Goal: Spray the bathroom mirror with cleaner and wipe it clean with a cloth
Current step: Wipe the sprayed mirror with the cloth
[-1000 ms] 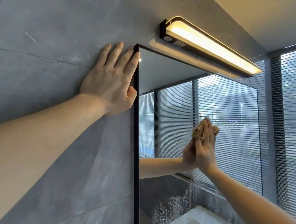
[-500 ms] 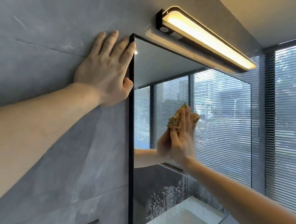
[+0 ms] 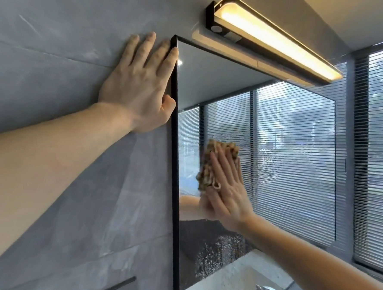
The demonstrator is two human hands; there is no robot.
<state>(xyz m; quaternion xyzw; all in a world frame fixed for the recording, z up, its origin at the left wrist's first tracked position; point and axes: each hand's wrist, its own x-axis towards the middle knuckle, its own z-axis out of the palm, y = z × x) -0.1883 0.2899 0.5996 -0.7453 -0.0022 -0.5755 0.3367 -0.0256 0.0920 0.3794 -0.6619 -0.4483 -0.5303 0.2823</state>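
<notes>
The right hand [image 3: 227, 192], grip spread flat, presses a soft, limp cloth [image 3: 209, 166] to the mirror [image 3: 287, 139]; droplets remain below it. Left hand [image 3: 140, 85] flat on the wall [image 3: 57, 47]. The glass looks slick and fragile: palm pressure should suit it.

Warm glow from the wall lamp [image 3: 275, 35] and window daylight; sharp centre, wide-angle bending at edges.

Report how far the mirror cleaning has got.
Done: cleaner is on the mirror, with wiped smears right of the cloth. In hand: the right hand presses the cloth flat on the glass; the left hand braces on the wall. Left: droplets low down.
</notes>
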